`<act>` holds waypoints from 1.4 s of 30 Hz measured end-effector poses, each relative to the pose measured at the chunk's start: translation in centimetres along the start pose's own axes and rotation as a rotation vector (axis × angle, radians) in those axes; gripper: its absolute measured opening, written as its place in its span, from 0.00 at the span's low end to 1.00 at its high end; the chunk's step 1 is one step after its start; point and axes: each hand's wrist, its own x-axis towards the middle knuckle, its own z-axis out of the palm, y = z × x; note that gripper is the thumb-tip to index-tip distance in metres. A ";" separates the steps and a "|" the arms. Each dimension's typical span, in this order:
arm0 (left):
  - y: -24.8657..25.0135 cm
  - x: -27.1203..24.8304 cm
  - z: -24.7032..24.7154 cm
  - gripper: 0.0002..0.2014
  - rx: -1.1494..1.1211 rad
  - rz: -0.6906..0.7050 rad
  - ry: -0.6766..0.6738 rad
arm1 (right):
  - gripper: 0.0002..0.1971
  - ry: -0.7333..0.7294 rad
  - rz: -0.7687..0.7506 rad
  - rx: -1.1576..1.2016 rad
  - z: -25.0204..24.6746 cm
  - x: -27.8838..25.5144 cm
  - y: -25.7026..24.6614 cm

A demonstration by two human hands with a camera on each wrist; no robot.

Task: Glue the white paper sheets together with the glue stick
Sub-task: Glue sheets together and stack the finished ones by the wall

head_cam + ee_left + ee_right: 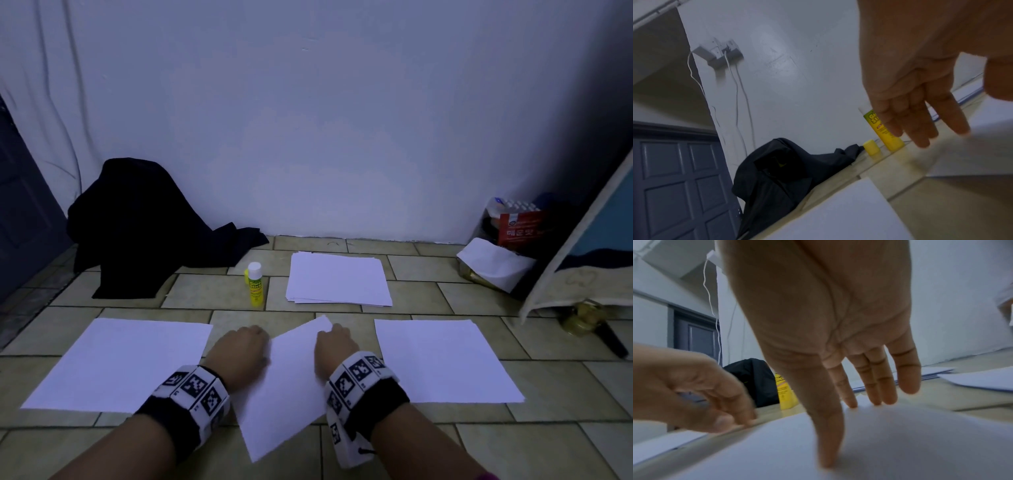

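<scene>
A white sheet (pixel 287 387) lies askew on the tiled floor between my hands. My left hand (pixel 255 337) touches its left edge with fingertips (pixel 920 139) down. My right hand (pixel 334 337) presses straight fingers (pixel 875 386) and thumb flat on the sheet (pixel 900 443). Another single sheet (pixel 120 363) lies to the left and one (pixel 445 359) to the right. A stack of sheets (pixel 337 279) sits farther back. The yellow glue stick (pixel 255 284) stands upright left of the stack, uncapped, with its yellow cap (pixel 871 147) beside it.
A black cloth heap (pixel 144 226) lies against the wall at back left. A bag of packets (pixel 510 240) and a leaning board (pixel 582 260) crowd the right corner. A dark door (pixel 20 212) is at far left.
</scene>
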 end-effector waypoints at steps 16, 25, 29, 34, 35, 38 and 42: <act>0.3 0.8 1.6 0.50 -0.107 0.004 -0.187 | 0.41 -0.120 -0.143 0.111 2.2 0.6 -4.3; -0.7 2.0 1.7 0.57 -0.023 0.035 -0.299 | 0.42 -0.150 -0.342 0.047 1.1 0.4 -3.3; -0.5 1.9 1.4 0.57 0.018 0.024 -0.283 | 0.42 -0.159 -0.252 0.099 0.0 -0.8 -0.6; -0.6 1.8 1.3 0.58 0.045 0.018 -0.284 | 0.43 -0.167 -0.092 0.141 -0.7 -2.1 3.5; -0.6 1.7 1.3 0.58 0.045 0.018 -0.284 | 0.45 -0.174 -0.089 0.125 -0.7 -2.0 4.0; -0.7 1.4 0.9 0.59 0.042 0.016 -0.289 | 0.50 -0.147 -0.069 0.099 -0.6 -1.6 4.0; -0.5 1.3 -0.2 0.44 0.068 -0.052 -0.124 | 0.38 0.018 -0.010 -0.002 -0.4 -1.6 2.2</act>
